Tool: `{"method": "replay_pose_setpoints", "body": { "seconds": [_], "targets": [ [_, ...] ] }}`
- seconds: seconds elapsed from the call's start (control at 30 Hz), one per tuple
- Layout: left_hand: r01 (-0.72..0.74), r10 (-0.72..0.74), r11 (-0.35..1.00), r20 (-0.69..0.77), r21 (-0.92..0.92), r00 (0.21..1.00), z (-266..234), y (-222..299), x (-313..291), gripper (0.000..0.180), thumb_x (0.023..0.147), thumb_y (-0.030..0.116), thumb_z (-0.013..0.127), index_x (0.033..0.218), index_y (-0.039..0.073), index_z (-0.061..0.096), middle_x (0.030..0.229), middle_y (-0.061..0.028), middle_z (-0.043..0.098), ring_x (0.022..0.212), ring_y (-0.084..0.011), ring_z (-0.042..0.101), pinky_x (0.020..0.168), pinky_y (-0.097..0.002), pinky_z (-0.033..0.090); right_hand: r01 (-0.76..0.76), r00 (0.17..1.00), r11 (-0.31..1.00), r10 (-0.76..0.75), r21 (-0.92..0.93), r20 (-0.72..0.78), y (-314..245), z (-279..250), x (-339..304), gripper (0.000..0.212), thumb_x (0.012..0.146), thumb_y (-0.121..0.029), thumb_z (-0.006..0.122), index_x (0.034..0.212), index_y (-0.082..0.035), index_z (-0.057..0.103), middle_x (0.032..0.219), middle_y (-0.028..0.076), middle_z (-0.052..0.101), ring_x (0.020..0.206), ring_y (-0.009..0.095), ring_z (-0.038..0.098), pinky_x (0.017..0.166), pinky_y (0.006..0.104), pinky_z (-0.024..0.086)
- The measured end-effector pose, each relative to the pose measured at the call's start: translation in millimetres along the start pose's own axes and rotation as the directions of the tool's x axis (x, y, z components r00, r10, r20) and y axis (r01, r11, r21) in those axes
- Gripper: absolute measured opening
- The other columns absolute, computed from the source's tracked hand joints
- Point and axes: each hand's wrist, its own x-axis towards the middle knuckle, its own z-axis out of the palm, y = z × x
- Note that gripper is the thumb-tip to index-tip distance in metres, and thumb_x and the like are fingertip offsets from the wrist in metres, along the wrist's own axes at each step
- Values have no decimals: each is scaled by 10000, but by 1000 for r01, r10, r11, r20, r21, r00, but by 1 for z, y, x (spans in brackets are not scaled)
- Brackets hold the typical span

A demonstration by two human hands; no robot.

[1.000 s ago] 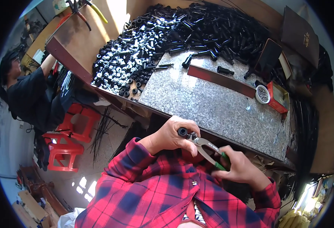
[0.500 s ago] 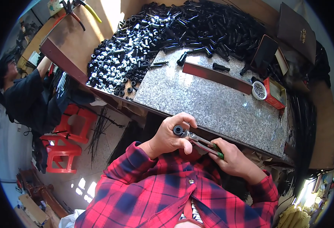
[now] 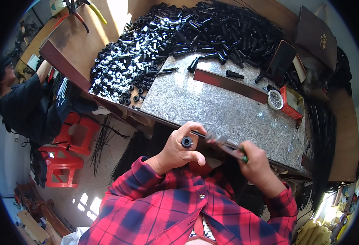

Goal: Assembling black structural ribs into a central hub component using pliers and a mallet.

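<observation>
Near the table's front edge, my left hand [image 3: 173, 148] is closed around a small black tubular part [image 3: 186, 141], its round hollow end facing up. A thin pin-like bit seems to stick out beside that end. My thumb points to the right, apart from the index finger. To the right, my right hand [image 3: 253, 162] grips a pair of pliers [image 3: 225, 147] with green on the handles. Their metal jaws are smeared by motion and lie a short way right of the black part. I cannot tell whether the jaws hold anything.
A speckled stone slab [image 3: 212, 106] tops the table, with a flat metal bar [image 3: 230, 85] across it. Behind lie heaps of black parts [image 3: 236, 30]. At right stand a white cup [image 3: 275, 99] and a red box [image 3: 290, 107]. A person [image 3: 28, 98] sits left, near red stools [image 3: 63, 165].
The pliers have come away from the black part and moved up and to the right with my right hand. My left hand still holds the part, almost in place.
</observation>
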Motion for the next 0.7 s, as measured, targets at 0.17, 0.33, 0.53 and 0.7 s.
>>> {"method": "replay_pose_setpoints", "body": {
  "seconds": [0.17,0.33,0.53,0.7],
  "targets": [
    [29,-29,999,-8,31,1000,1,5,-5,850,546,436,818,1168,12,424,529,75,364,500,-12,356,471,-194,236,-4,936,922,-133,-388,-325,45,-48,31,81,851,-55,582,910,-24,535,775,175,537,735,357,533,634,424,404],
    [8,-11,995,27,103,1000,9,11,-5,861,545,441,818,1169,23,397,525,71,359,501,-13,359,474,-192,235,-243,937,779,33,-577,-349,114,-91,62,150,774,-122,649,898,-51,603,815,180,590,841,370,551,746,446,417],
    [14,-18,992,34,124,999,9,13,-10,858,541,435,823,1162,33,389,519,72,359,491,-13,359,468,-190,234,-270,963,645,160,-715,-218,137,-88,92,119,748,-159,650,835,-81,672,797,157,630,865,321,581,768,431,413],
    [-11,5,990,44,140,999,9,12,-9,857,544,442,819,1161,32,388,515,70,363,488,-13,360,463,-189,243,-226,974,635,147,-739,-171,160,-81,98,176,717,-148,639,876,-118,709,786,119,660,877,282,595,766,407,408]
  ]
}}
